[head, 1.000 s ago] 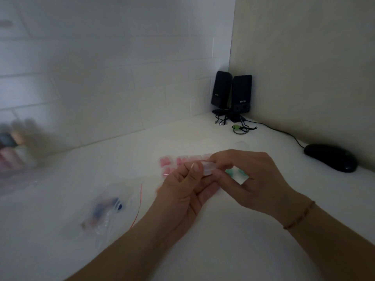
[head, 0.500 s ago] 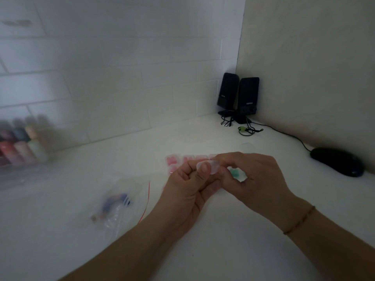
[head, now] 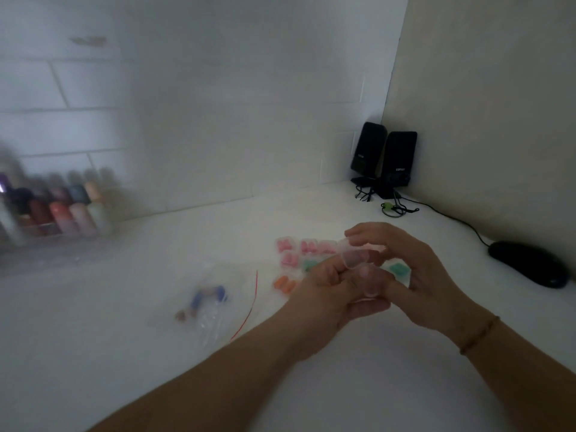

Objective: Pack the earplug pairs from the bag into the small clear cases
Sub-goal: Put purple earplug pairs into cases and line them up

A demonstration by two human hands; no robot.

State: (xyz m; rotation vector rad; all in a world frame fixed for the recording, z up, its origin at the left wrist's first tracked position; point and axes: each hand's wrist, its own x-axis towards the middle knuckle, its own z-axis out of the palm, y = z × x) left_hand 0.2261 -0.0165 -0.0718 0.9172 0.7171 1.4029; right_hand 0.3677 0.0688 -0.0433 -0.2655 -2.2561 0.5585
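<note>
Bag [head: 215, 307] contents blurred; bottles [head: 59, 207] at left smeared, cut by edge; case [head: 358, 260] partly hidden.

head-worn view, facing down, near hands [head: 374, 275]

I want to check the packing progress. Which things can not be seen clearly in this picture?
- Clear case, head view: the fingers cover it; contents unknown.
- Bag: motion blur; remaining earplugs cannot be counted.
- Filled cases: partly behind the left hand and right hand.
- Bottles: blurred.

case [head: 355, 256]: clear smooth plastic in my fingers
bag [head: 215, 307]: thin glossy film
mouse [head: 530, 263]: black glossy plastic
</note>
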